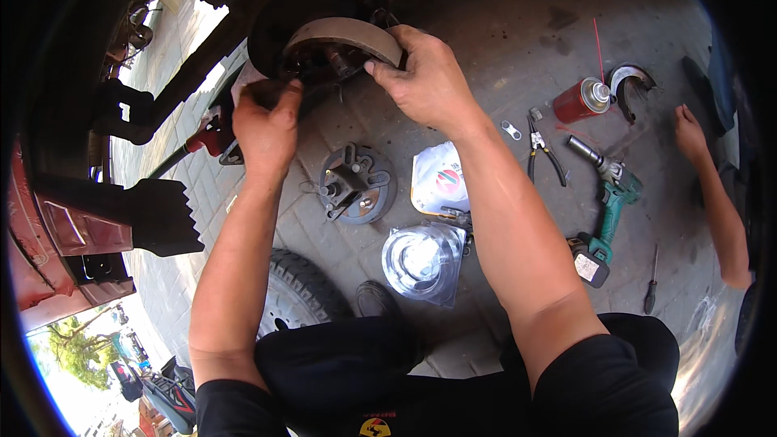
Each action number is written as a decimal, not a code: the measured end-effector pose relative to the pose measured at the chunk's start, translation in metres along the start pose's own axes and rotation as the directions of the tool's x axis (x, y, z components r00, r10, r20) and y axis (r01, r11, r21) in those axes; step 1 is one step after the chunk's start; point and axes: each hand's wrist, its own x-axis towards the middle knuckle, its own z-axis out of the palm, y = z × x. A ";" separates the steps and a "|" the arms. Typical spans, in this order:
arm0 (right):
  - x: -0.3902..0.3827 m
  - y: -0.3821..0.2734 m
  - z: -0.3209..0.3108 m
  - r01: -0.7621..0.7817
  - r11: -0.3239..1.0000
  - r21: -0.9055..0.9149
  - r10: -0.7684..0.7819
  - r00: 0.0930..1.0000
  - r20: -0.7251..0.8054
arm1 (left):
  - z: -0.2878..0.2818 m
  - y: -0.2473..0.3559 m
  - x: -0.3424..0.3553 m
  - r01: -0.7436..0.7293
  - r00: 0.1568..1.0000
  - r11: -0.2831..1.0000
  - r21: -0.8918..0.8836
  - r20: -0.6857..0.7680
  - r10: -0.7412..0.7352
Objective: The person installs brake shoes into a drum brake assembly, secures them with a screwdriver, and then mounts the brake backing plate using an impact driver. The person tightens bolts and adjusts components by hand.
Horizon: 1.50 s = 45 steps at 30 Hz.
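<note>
- Grey-brown lining is carried by the curved shoe (344,30), which is held at the top of the view, across the face of a dark plate (312,0).
- By the right hand (429,81), the shoe's right end is gripped between thumb and fingers.
- The left hand (269,125) is curled, with its fingertips placed at the shoe's left end; whether anything is pinched there cannot be told, as that spot is dark.
- Below the shoe, on the paved floor (494,48), a round metal part (376,186) is laid, topped with a slotted piece.
- To its right, a white packet (435,174) and a clear plastic pack (422,263) are set near each other, the packet partly covered by the right forearm.
- Beyond that forearm are placed pliers (554,162) with dark handles, a red can (573,103) and, just beside the can, a crescent part (619,81).
- A teal power wrench (611,218) is laid below the can, and a screwdriver (651,295) is seen nearer the lower right.
- At the right edge, another person's arm (723,202) is seen.
- At lower left, a tyre (312,287) is partly hidden by the wearer's knee.
</note>
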 end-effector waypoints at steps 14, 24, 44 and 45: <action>0.026 0.007 0.016 -0.005 0.984 -0.179 -0.055 0.942 -0.332 | 0.107 -0.003 0.004 0.356 0.878 0.408 -0.840 0.152 -0.453; 0.018 0.001 0.005 0.040 0.994 -0.105 -0.054 0.990 -0.134 | 0.139 0.021 0.004 0.044 0.911 0.265 -0.963 -0.070 -0.406; -0.014 -0.003 -0.014 0.105 0.994 -0.007 -0.105 0.981 -0.164 | 0.128 0.033 -0.050 0.187 0.893 0.290 -0.939 0.040 -0.448; -0.015 -0.007 -0.018 0.173 0.973 -0.151 -0.198 0.965 -0.169 | 0.124 0.033 -0.055 0.222 0.894 0.360 -0.906 0.041 -0.447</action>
